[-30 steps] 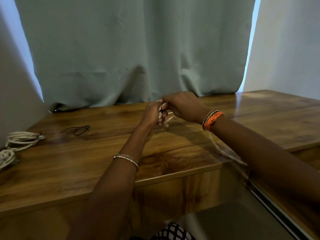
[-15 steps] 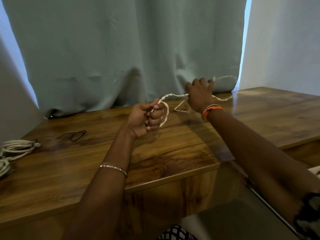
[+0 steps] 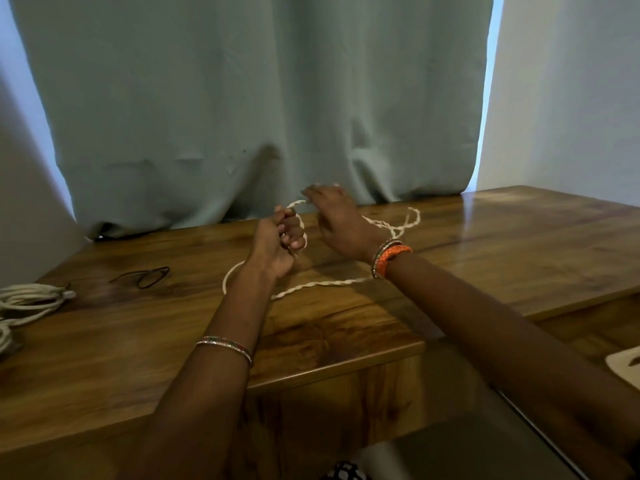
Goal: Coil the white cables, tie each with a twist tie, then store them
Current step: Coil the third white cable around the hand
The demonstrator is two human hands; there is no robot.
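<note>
A white braided cable (image 3: pixel 322 285) lies in loose loops on the wooden table (image 3: pixel 519 244). My left hand (image 3: pixel 277 242) grips one end of it in a fist, with a loop running out over the knuckles. My right hand (image 3: pixel 337 220) is just right of it, above the table, fingers pinching the cable near the top of that loop. More cable trails behind my right wrist and curls at the right (image 3: pixel 408 220). A thin dark twist tie (image 3: pixel 145 275) lies on the table to the left.
Several coiled white cables (image 3: pixel 27 299) lie at the table's left edge. A grey-green curtain (image 3: pixel 259 98) hangs behind the table. A pale object (image 3: pixel 627 365) shows at the right edge, below the table's top.
My right hand swung out to the right, drawing cable, then came back beside my left hand. A loop of cable now lies on the table in front of my left wrist.
</note>
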